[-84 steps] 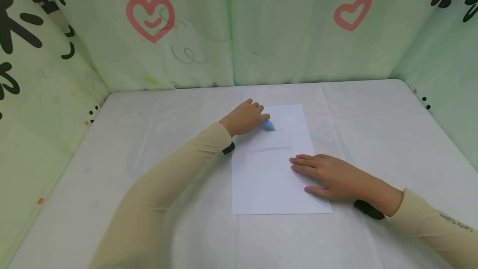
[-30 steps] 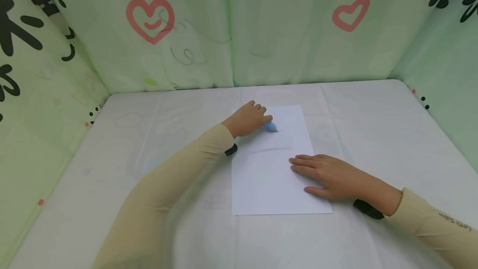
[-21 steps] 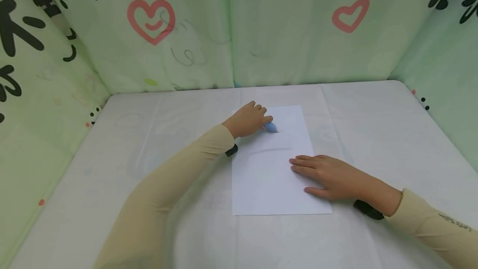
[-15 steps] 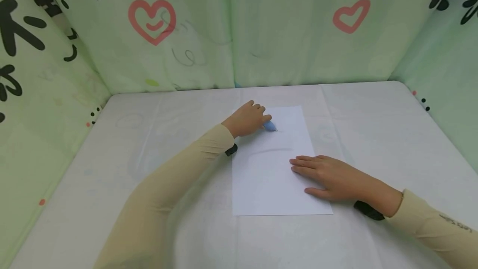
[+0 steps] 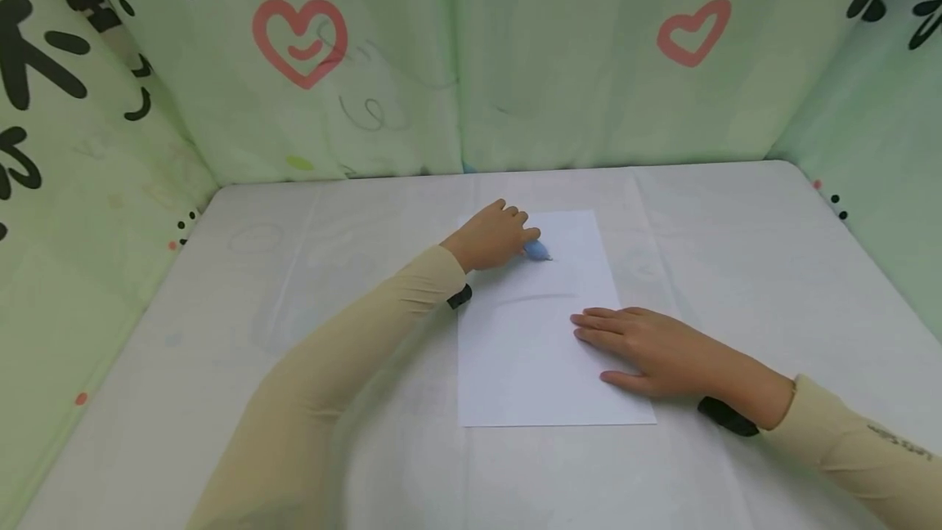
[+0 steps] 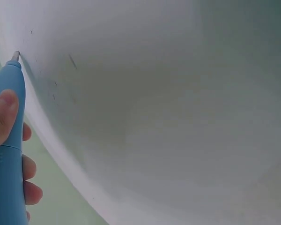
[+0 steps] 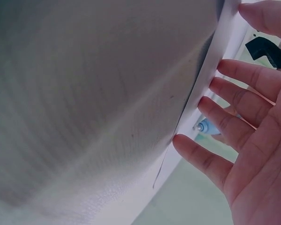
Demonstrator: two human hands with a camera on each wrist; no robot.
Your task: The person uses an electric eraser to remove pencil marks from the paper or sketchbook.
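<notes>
My left hand (image 5: 491,235) grips a thick, pen-shaped blue electric eraser (image 5: 537,250), its tip angled down at the upper part of a white sheet of paper (image 5: 515,375). In the left wrist view the thumb lies along the blue body of the eraser (image 6: 8,122), fingers curled round the far side, and small dark specks lie near the narrow grey tip. A faint grey pencil line (image 5: 536,297) crosses the sheet below the eraser. My right hand (image 5: 640,350) rests with straight, spread fingers on the sheet's right edge.
A white cloth (image 5: 368,464) covers the table under the sheet. Pale green curtains (image 5: 559,88) with printed hearts and black marks enclose the back and both sides. Dark wrist devices (image 5: 727,416) sit under both wrists.
My left hand and the eraser have shifted slightly to the right. A short thin line beside the eraser's tip has faded from view. My right hand has stayed in place on the sheet.
</notes>
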